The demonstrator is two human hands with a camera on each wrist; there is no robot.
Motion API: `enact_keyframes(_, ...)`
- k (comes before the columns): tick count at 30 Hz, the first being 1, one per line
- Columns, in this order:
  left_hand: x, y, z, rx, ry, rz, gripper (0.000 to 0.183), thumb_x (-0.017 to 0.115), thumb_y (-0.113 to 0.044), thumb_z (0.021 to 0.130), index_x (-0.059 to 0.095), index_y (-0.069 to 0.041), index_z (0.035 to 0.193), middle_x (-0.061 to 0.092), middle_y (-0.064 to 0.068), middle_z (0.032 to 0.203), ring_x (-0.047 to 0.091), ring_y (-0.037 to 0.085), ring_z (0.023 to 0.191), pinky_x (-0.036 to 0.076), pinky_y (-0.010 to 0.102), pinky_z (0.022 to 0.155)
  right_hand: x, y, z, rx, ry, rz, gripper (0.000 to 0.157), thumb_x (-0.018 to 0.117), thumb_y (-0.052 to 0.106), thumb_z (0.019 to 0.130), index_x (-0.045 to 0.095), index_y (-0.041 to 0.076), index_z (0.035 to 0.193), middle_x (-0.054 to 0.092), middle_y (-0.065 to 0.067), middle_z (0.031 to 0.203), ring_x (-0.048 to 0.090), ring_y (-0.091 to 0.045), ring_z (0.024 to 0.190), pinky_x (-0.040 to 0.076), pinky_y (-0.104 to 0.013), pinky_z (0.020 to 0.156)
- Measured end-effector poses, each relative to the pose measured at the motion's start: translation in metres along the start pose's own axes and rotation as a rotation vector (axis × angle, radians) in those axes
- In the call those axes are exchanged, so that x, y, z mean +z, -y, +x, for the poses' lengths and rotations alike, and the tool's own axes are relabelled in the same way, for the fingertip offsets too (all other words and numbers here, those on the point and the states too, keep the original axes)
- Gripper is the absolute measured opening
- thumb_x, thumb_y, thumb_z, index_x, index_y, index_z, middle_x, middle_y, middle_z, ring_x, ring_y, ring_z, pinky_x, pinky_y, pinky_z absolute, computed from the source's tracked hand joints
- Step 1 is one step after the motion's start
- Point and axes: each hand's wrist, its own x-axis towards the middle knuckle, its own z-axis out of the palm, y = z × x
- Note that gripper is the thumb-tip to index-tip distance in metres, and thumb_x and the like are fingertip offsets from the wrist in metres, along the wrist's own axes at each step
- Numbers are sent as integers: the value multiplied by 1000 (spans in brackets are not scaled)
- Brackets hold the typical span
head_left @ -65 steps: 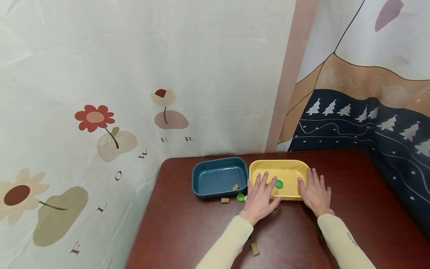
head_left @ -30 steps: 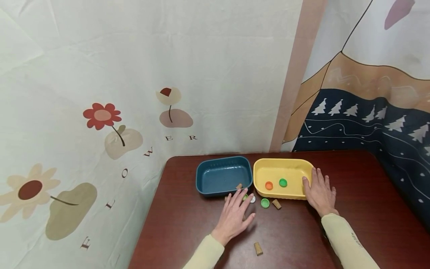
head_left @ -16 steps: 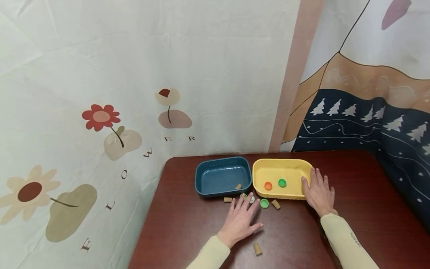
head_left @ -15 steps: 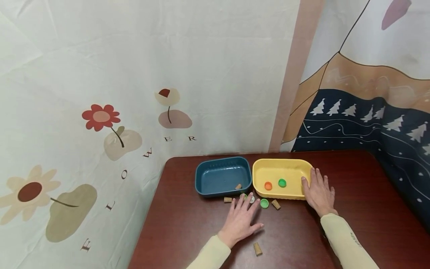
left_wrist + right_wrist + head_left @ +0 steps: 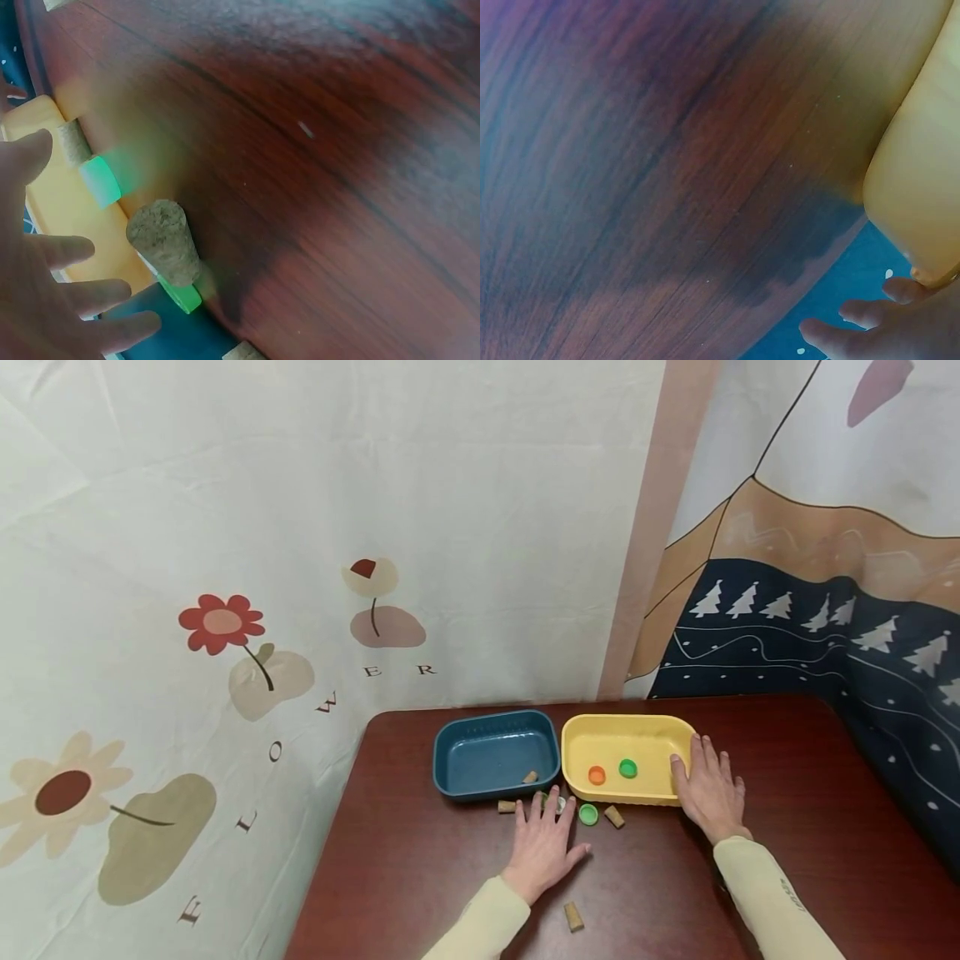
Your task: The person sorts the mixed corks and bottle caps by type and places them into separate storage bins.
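Observation:
My left hand [image 5: 542, 852] is spread palm-down over the table, fingers straight and holding nothing. Its fingertips overlap a green bottle cap [image 5: 543, 797] and a white cap [image 5: 561, 805] in the head view. Under this hand stands a cork [image 5: 165, 240], hidden from the head camera. To its right lie another green cap [image 5: 588, 814] and a cork [image 5: 614, 817]. My right hand [image 5: 708, 789] rests on the right rim of the yellow bin [image 5: 652, 722], thumb over the inside, extended fingers along the outside. Inside that bin are an orange cap [image 5: 596, 775] and a green cap [image 5: 627, 768].
A blue bin [image 5: 495, 718] stands left of the yellow one, with a cork [image 5: 531, 777] inside. One cork [image 5: 507, 807] lies before the blue bin, another cork [image 5: 573, 917] near the front of the dark red table [image 5: 405, 877]. A printed cloth [image 5: 480, 527] hangs behind.
My left hand has drawn back from over the yellow bin to the table in front of the bins, then shifted slightly right. The right hand stays at the yellow bin's rim.

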Motion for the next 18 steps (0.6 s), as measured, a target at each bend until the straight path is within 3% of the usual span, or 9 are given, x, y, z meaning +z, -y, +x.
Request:
enact_keyframes(8,7,-2,3,-20,-58,51,67,65,-65,93,61,-24,145,58,10,145,53,35,133,42,64,105,1,1,0,4,6,-3,79,23,55,109,11,0,164,16,-31,166,16,-61,147,16,-83,105)
enact_keyframes(18,8,-2,-2,35,-110,64,59,66,-64,92,67,-25,137,67,4,133,58,33,129,42,66,104,1,0,0,6,3,-3,78,23,54,109,11,0,164,17,-31,166,16,-61,147,16,-83,106)
